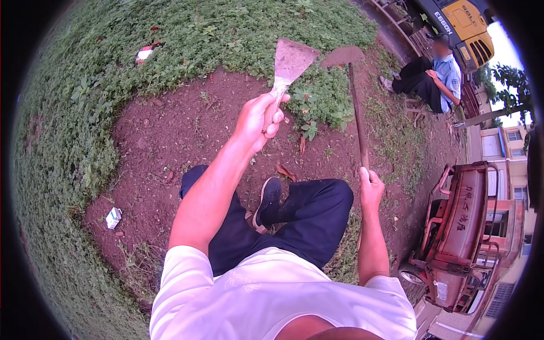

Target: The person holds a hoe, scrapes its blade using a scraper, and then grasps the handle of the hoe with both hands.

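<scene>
My left hand (262, 120) is closed round the handle of a scraper (293, 61), whose wide flat blade points up and away from me over the green plants. On the right, my right hand (371, 187) grips the lower end of the long wooden handle of a hoe (357, 107). The hoe's curved, soil-coloured blade is at the far end, close to the right corner of the scraper blade. Below both tools lies bare brown soil (164, 136), with a small leafy clump (317, 102) beneath the hoe and scraper heads.
Low green plants (62, 113) border the soil. A crumpled white packet (114, 218) lies at left, a red and white wrapper (145, 54) farther off. A seated person (433, 79) is at upper right, near a yellow excavator (464, 25). A rusty red vehicle (462, 221) stands right.
</scene>
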`<move>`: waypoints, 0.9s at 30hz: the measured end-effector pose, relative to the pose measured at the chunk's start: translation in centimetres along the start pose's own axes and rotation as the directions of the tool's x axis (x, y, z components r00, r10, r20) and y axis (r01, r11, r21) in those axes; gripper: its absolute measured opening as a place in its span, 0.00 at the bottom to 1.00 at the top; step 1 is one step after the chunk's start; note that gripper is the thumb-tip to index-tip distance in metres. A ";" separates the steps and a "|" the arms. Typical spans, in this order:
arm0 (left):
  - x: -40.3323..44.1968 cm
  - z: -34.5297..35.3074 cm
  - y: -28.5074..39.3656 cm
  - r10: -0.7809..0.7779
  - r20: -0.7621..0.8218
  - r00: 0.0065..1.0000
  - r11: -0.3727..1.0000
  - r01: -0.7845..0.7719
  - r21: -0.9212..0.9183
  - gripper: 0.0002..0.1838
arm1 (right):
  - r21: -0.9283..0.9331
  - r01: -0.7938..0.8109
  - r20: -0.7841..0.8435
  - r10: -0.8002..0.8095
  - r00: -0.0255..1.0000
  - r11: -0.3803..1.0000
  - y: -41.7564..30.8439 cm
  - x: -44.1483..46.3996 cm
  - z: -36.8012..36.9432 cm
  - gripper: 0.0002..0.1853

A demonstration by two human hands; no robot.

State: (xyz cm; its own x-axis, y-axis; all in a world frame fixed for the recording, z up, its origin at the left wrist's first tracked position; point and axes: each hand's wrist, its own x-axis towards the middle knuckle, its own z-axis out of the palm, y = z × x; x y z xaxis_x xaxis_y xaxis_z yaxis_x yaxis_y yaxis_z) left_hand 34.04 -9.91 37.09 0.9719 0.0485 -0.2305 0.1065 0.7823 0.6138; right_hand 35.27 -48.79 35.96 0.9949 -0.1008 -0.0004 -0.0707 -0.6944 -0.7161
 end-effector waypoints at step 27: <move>-1.1 0.8 0.0 -0.050 0.071 0.996 0.987 0.038 0.157 0.22 | -0.087 0.080 -0.004 -0.080 0.997 0.993 0.5 0.1 0.8 0.18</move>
State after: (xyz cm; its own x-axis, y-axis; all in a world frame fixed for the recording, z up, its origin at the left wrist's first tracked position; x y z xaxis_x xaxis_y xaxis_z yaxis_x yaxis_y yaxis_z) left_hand 33.16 -10.47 37.90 0.9778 -0.0344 -0.2069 0.1752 0.6761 0.7157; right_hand 35.37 -48.57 35.03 0.9971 -0.0474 0.0595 0.0027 -0.7593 -0.6507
